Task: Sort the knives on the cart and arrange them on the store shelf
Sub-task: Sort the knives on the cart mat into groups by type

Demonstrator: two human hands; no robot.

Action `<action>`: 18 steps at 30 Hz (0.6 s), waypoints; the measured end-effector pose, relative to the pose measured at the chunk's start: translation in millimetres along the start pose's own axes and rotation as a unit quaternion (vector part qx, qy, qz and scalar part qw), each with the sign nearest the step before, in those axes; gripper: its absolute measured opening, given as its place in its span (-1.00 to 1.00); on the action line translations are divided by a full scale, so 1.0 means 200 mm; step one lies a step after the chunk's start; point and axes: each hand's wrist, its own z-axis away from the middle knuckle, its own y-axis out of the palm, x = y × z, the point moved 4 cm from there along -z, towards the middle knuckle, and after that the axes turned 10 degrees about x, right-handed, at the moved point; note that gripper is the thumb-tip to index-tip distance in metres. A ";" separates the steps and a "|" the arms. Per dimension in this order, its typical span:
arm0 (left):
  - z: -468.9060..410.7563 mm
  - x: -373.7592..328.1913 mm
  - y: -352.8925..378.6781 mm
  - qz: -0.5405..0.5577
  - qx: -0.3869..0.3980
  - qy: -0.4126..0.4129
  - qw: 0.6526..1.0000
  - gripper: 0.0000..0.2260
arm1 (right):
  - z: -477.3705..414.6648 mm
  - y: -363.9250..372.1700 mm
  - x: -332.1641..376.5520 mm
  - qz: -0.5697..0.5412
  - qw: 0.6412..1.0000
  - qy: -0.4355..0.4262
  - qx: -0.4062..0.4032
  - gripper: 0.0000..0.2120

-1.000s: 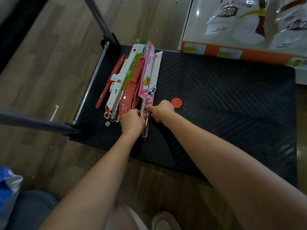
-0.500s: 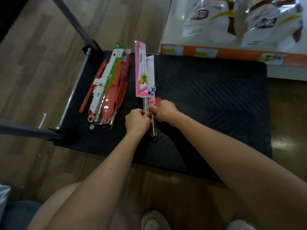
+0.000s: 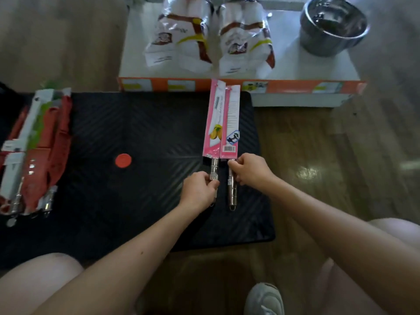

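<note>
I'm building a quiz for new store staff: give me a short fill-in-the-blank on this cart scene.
1. Each hand, left hand and right hand, grips a knife by its metal ____.
2. The two held knives have sleeves coloured ____.
3. The round red disc lies on the black ____.
4. The remaining knife pile sits at the cart's ____ end.

Missing words: handle; pink; cart; left

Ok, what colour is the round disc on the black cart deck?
Red, an orange-leaning red disc, clearest in the head view.
</note>
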 end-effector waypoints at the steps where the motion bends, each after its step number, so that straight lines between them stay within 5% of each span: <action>1: -0.01 -0.01 0.05 0.004 0.014 0.000 1.000 -0.83 | 0.01 -0.01 -0.04 -0.007 1.000 0.003 0.003 -0.74; 12: -0.02 -0.07 0.22 -0.059 0.016 0.014 0.998 -0.80 | 0.00 0.02 -0.22 -0.051 0.998 0.008 0.032 -0.76; 18: -0.05 -0.12 0.18 -0.192 0.030 0.007 0.981 -0.70 | 0.01 -0.05 -0.22 0.083 0.996 -0.033 0.001 -0.69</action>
